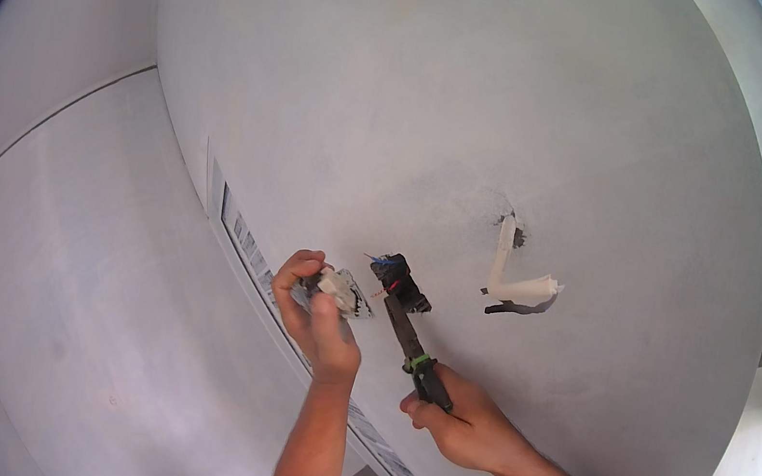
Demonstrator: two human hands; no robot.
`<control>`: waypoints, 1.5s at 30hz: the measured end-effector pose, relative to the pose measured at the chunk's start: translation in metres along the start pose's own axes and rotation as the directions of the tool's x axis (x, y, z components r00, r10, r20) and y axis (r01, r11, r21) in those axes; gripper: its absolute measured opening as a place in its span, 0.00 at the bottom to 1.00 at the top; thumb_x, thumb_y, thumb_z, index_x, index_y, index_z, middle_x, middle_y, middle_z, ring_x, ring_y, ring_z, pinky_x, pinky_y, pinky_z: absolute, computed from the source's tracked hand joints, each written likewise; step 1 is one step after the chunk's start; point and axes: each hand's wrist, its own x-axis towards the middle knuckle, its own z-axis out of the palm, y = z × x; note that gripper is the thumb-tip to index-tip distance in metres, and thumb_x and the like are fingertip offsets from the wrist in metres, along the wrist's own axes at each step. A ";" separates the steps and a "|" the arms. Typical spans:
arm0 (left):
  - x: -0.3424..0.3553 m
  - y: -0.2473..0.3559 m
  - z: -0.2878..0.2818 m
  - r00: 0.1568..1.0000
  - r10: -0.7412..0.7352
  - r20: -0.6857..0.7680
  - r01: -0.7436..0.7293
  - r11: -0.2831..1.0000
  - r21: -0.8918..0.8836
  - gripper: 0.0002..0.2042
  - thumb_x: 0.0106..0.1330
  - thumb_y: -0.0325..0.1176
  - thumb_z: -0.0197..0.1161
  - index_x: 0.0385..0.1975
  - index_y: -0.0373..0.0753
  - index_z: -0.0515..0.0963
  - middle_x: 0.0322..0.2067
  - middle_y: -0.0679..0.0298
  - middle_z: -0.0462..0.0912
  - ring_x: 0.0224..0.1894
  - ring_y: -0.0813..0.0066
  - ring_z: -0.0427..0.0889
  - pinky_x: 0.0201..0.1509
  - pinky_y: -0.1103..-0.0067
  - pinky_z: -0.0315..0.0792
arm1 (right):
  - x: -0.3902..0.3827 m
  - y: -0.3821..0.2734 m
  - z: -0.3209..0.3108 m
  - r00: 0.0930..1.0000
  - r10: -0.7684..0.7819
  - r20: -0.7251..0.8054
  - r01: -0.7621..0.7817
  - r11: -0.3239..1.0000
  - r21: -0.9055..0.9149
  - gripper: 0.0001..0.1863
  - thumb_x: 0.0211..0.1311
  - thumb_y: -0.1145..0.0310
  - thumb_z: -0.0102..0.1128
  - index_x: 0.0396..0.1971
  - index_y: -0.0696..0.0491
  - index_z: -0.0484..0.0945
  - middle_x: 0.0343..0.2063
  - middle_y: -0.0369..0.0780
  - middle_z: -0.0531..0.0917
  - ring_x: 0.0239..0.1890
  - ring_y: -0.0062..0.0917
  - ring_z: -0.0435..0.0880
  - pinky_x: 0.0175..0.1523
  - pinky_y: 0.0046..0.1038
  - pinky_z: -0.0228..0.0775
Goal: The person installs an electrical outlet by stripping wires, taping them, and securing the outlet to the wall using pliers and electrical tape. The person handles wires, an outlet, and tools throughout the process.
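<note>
My left hand (pixel 319 319) is closed around a wall socket insert (pixel 342 293), a pale block on a metal mounting frame. Its thumb presses on the near side and the fingers curl over the top. In my right hand (pixel 467 423) is a pair of pliers (pixel 407 333) with long dark jaws and black-and-green handles. The jaw tips point up at the black wall box (pixel 402 282) and lie close to it; whether they touch a wire, I cannot tell. Blue wires (pixel 385 259) and red wires (pixel 392 285) show at the box, just right of the insert.
Right of the box, a cream cable or conduit (pixel 502 255) hangs out of a rough hole (pixel 519 237) in the grey wall (pixel 537 94) and bends sideways. A long narrow strip with a patterned inset (pixel 247 253) runs diagonally behind my left hand. Pale panels (pixel 93 276) fill the left side.
</note>
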 end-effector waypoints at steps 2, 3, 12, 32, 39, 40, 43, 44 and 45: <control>-0.002 0.001 -0.002 0.980 -0.191 -0.050 0.183 0.975 -0.124 0.23 0.72 0.50 0.58 0.53 0.36 0.71 0.55 0.55 0.74 0.53 0.69 0.73 0.62 0.70 0.67 | 0.004 0.011 -0.003 0.998 0.058 0.018 -0.059 0.998 0.023 0.20 0.70 0.67 0.56 0.57 0.64 0.73 0.39 0.40 0.85 0.39 0.22 0.82 0.45 0.28 0.74; -0.004 -0.001 -0.002 0.975 -0.216 -0.055 0.207 0.969 -0.131 0.23 0.73 0.50 0.57 0.53 0.36 0.71 0.54 0.56 0.74 0.53 0.70 0.73 0.62 0.71 0.67 | 0.005 0.013 -0.004 0.996 0.086 0.027 -0.087 0.996 0.035 0.21 0.70 0.67 0.55 0.57 0.64 0.73 0.41 0.39 0.85 0.40 0.22 0.82 0.44 0.28 0.74; -0.007 0.002 0.003 0.921 -0.388 -0.038 0.371 0.903 -0.216 0.23 0.76 0.53 0.53 0.50 0.36 0.73 0.47 0.61 0.76 0.49 0.74 0.75 0.58 0.75 0.68 | 0.015 0.016 0.000 0.998 0.045 0.042 -0.050 0.989 0.137 0.19 0.71 0.70 0.52 0.57 0.64 0.74 0.46 0.41 0.83 0.43 0.23 0.83 0.46 0.30 0.76; -0.008 0.001 0.011 0.890 -0.453 0.050 0.408 0.744 -0.529 0.19 0.79 0.47 0.48 0.46 0.36 0.76 0.44 0.58 0.81 0.50 0.68 0.79 0.52 0.71 0.74 | 0.016 0.006 0.000 0.999 0.033 -0.005 -0.033 0.999 0.022 0.19 0.72 0.68 0.54 0.59 0.59 0.71 0.28 0.35 0.76 0.28 0.18 0.75 0.33 0.28 0.71; -0.005 0.011 0.010 0.891 -0.442 0.106 0.432 0.751 -0.500 0.19 0.79 0.47 0.47 0.46 0.36 0.76 0.44 0.58 0.81 0.50 0.68 0.78 0.52 0.72 0.74 | 0.011 0.001 0.000 1.000 0.005 -0.020 -0.005 1.000 -0.016 0.19 0.72 0.68 0.54 0.59 0.59 0.71 0.27 0.35 0.76 0.28 0.20 0.76 0.34 0.29 0.69; -0.005 0.011 0.012 0.890 -0.444 0.102 0.432 0.749 -0.503 0.20 0.79 0.47 0.47 0.46 0.35 0.76 0.44 0.58 0.81 0.50 0.68 0.79 0.52 0.72 0.74 | 0.011 0.000 0.000 1.000 -0.005 -0.025 0.005 1.000 -0.024 0.19 0.72 0.68 0.54 0.59 0.59 0.71 0.27 0.35 0.76 0.28 0.20 0.76 0.35 0.30 0.69; -0.003 0.013 0.016 0.893 -0.443 0.082 0.421 0.758 -0.498 0.20 0.79 0.47 0.46 0.45 0.35 0.76 0.44 0.58 0.81 0.49 0.69 0.79 0.51 0.73 0.74 | 0.010 0.000 -0.001 0.999 -0.025 -0.032 0.023 0.999 -0.043 0.19 0.72 0.68 0.54 0.58 0.59 0.71 0.27 0.36 0.75 0.28 0.21 0.75 0.35 0.30 0.69; -0.004 0.014 0.015 0.894 -0.443 0.071 0.418 0.764 -0.492 0.20 0.79 0.47 0.46 0.45 0.35 0.76 0.44 0.58 0.81 0.48 0.69 0.79 0.51 0.73 0.74 | 0.010 0.001 -0.001 0.999 -0.023 -0.027 0.022 0.999 -0.044 0.19 0.72 0.68 0.54 0.58 0.59 0.71 0.27 0.36 0.75 0.28 0.21 0.75 0.36 0.31 0.69; -0.005 0.015 0.015 0.891 -0.449 0.068 0.423 0.764 -0.487 0.20 0.79 0.47 0.46 0.45 0.35 0.76 0.44 0.58 0.81 0.48 0.69 0.79 0.51 0.73 0.74 | 0.010 0.001 -0.001 1.000 -0.022 -0.022 0.021 0.999 -0.045 0.18 0.72 0.68 0.54 0.58 0.59 0.71 0.28 0.36 0.76 0.29 0.22 0.75 0.36 0.31 0.69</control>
